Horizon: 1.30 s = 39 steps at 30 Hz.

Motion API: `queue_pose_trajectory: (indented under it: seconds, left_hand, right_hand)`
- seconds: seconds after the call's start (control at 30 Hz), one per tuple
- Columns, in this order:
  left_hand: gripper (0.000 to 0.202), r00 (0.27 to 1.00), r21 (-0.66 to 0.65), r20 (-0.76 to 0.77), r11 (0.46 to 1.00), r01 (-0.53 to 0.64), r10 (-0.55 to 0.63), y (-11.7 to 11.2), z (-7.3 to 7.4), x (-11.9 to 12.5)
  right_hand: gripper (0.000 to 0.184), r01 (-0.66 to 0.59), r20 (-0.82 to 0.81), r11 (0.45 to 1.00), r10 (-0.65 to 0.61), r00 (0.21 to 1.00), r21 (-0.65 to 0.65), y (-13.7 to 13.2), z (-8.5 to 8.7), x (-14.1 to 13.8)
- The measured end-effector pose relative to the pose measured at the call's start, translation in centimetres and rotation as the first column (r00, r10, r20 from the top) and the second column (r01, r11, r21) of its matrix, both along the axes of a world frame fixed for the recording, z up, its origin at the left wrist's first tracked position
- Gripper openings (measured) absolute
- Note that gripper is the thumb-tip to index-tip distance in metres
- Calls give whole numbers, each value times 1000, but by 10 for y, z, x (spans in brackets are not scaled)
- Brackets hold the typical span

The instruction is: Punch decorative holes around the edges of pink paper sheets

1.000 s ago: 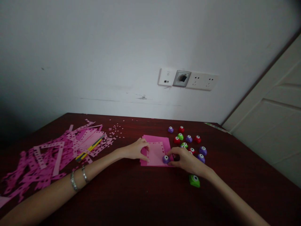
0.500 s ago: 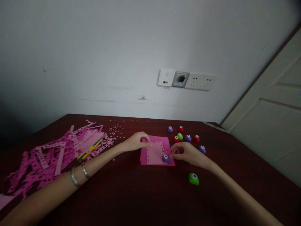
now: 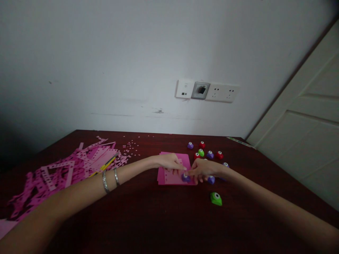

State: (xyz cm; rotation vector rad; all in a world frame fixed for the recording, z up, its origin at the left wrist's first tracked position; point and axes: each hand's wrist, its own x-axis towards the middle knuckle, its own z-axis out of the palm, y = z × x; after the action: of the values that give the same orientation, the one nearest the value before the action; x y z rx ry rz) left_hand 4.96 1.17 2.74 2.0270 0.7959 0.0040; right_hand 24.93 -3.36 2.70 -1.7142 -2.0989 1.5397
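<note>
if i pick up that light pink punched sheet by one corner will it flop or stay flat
The light pink sheet looks thin, lies flat on the darker pink sheets, and has holes punched along its edges, so it would probably droop and could tear there. It likely weighs little; the left hand rests on it beside the purple punch.

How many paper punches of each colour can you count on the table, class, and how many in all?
Purple punches: 5
Red punches: 3
Green punches: 2
Total: 10 in sight; the right hand may hide more behind it.
</note>
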Motion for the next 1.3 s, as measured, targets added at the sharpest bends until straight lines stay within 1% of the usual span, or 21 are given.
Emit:
queue_pose_trajectory:
  seconds: [0.1, 0.27, 0.43, 0.53, 0.6, 0.73, 0.83, 0.93, 1.0, 1.07, 1.13, 1.2, 1.27, 1.3]
  left_hand:
    - [39, 999, -79, -34, 996, 33, -36, 4, -5, 5]
    - [41, 989, -164, -99, 982, 92, -109, 11, -11, 14]
    - [38, 963, -280, -238, 958, 55, -124, 13, -13, 21]
    - [36, 960, -324, -236, 944, 68, -150, 11, -14, 23]
    - [34, 967, -322, -210, 944, 73, -146, 9, -15, 23]
    - [30, 978, -289, -179, 956, 54, -109, 5, -21, 22]
    - [29, 981, -243, -160, 968, 65, -106, 5, -27, 21]
    - [30, 984, -183, -143, 980, 80, -107, 5, -31, 20]
    - [32, 986, -157, -121, 983, 92, -111, 5, -31, 19]
    - [33, 988, -115, -91, 987, 116, -127, 4, -28, 17]
    - [33, 990, -18, -55, 991, 129, -130, 3, -22, 14]
    - [31, 996, 117, -20, 989, 94, -92, 0, -16, 9]
    - [26, 999, 238, 26, 971, 28, -35, -2, -11, 2]
    - [24, 999, 285, 44, 958, 0, -13, -3, -10, -3]
  right_hand:
    - [52, -10, 29, 1000, 11, 1000, -28, 4, -4, 0]
    - [47, -5, 44, 991, 10, 999, -133, 8, -6, -2]
    - [41, -37, 46, 958, 53, 998, -284, 13, 0, -8]
    - [36, -60, 23, 940, 72, 997, -336, 16, 0, -11]
    - [33, -45, 33, 943, 59, 998, -329, 17, 0, -14]
    - [21, -14, 114, 958, 49, 992, -286, 14, 5, -24]
    - [24, -41, 136, 955, 84, 987, -295, 11, 8, -29]
    - [28, -56, 152, 962, 100, 983, -267, 9, 9, -31]
    - [30, -43, 194, 967, 94, 977, -252, 8, 10, -31]
    - [33, -25, 232, 968, 85, 969, -248, 6, 11, -31]
    - [36, -13, 250, 973, 71, 966, -229, 2, 13, -32]
    - [38, -4, 269, 990, 42, 962, -138, -4, 15, -32]
    - [39, 1, 275, 1000, -3, 961, 10, -11, 17, -31]
    - [39, 0, 268, 996, -23, 963, 86, -15, 18, -29]
